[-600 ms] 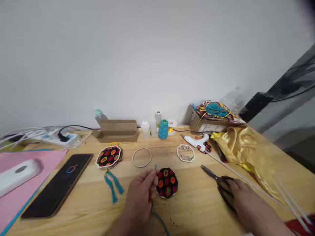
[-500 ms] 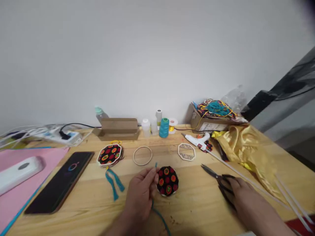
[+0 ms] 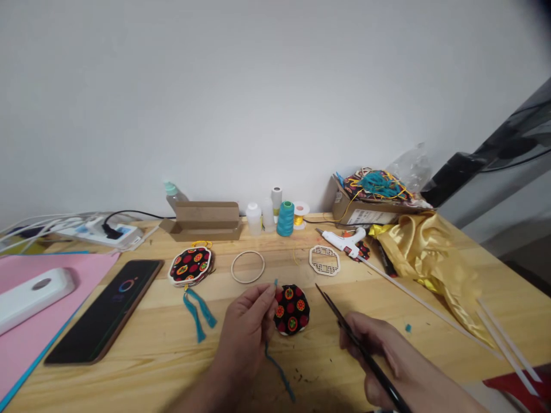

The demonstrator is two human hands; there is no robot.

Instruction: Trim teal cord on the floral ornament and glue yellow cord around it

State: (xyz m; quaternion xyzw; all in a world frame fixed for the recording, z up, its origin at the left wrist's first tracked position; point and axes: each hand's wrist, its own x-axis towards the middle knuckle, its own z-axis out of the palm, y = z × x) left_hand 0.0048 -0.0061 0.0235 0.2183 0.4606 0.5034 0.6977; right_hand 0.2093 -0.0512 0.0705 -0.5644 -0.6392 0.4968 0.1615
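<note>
My left hand (image 3: 249, 327) is closed in a pinch on a teal cord (image 3: 278, 367). A short tip of it sticks up above the thumb, and the rest trails down over the table. Right beside those fingertips lies a round pad covered in black, red and orange patterned fabric (image 3: 292, 310); whether they touch its edge I cannot tell. My right hand (image 3: 379, 350) grips black scissors (image 3: 344, 324), seen nearly edge-on, with the blades pointing up and left towards the pad. Their handles are largely hidden by the hand.
Behind the hands lie a wooden ring (image 3: 248, 267), a lattice frame (image 3: 324, 261) and a glue gun (image 3: 344, 241). A tasselled ornament (image 3: 190, 265) and a phone (image 3: 105, 310) are left. Teal thread (image 3: 286, 219) stands by the wall; gold cloth (image 3: 424, 246) lies right.
My right hand has lifted the scissors off the table and brought them left, towards the pad. A small teal scrap shows where the hand was. My left hand keeps its pinch.
</note>
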